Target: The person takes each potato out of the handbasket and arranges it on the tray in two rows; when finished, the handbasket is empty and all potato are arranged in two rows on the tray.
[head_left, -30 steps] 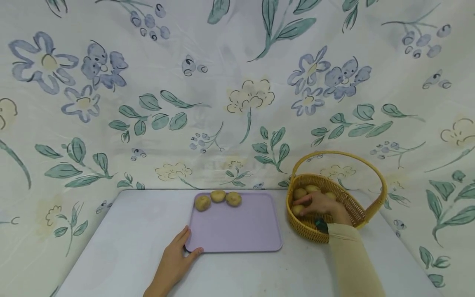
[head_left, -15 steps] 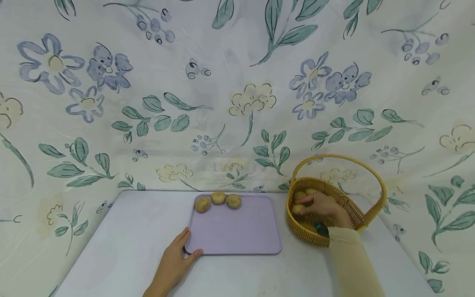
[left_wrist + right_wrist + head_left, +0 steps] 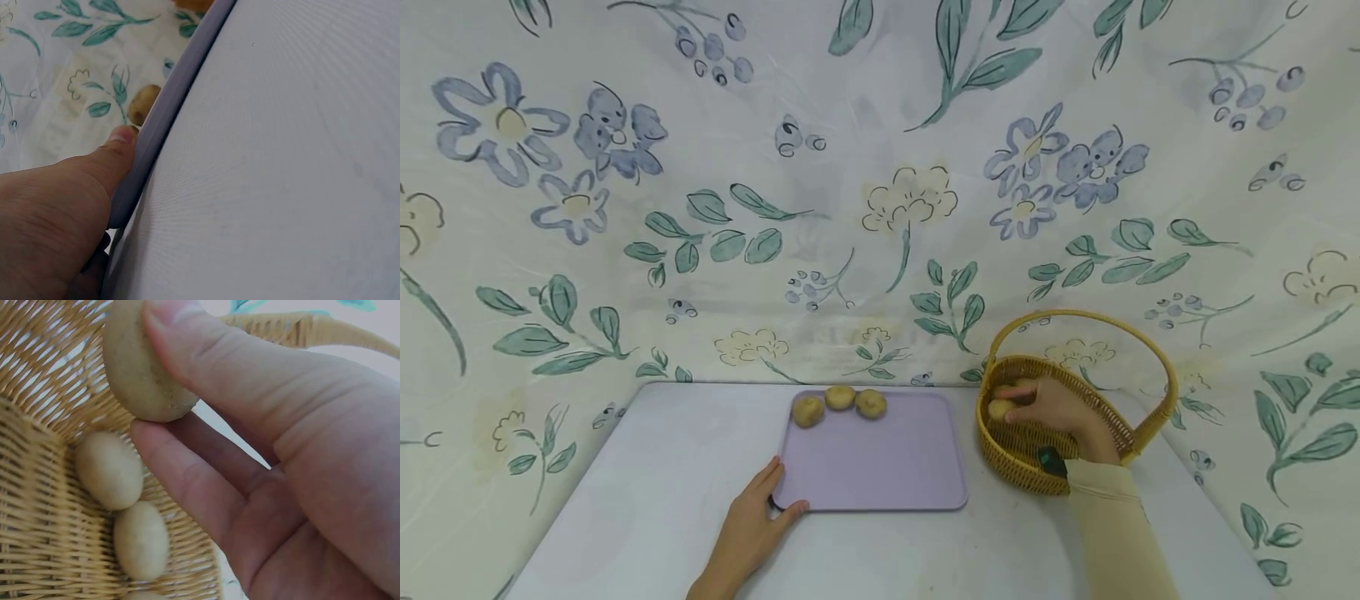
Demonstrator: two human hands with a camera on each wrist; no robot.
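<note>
At the near left corner of a lilac tray (image 3: 880, 467), my left hand (image 3: 748, 525) holds the rim, thumb on the front edge and fingers along the left side. Three potatoes lie at the tray's far left: one (image 3: 808, 411) in the corner, then a second (image 3: 840, 397) and a third (image 3: 871, 404). My right hand (image 3: 1056, 408) is inside a wicker basket (image 3: 1018, 477), pinching a potato (image 3: 140, 369) between thumb and fingers. Beneath it in the right wrist view, other potatoes (image 3: 109, 470) rest in the basket; the hand partly hides them in the head view.
The basket's tall arched handle (image 3: 1078, 313) rises over the right forearm. A white table (image 3: 685, 442) carries tray and basket. Behind it hangs a floral cloth (image 3: 880, 208). A dark device (image 3: 1051, 461) sits at the right wrist.
My right hand has risen slightly inside the basket with the potato pinched in it. My left hand stays at the tray's corner; the tray potatoes have not moved.
</note>
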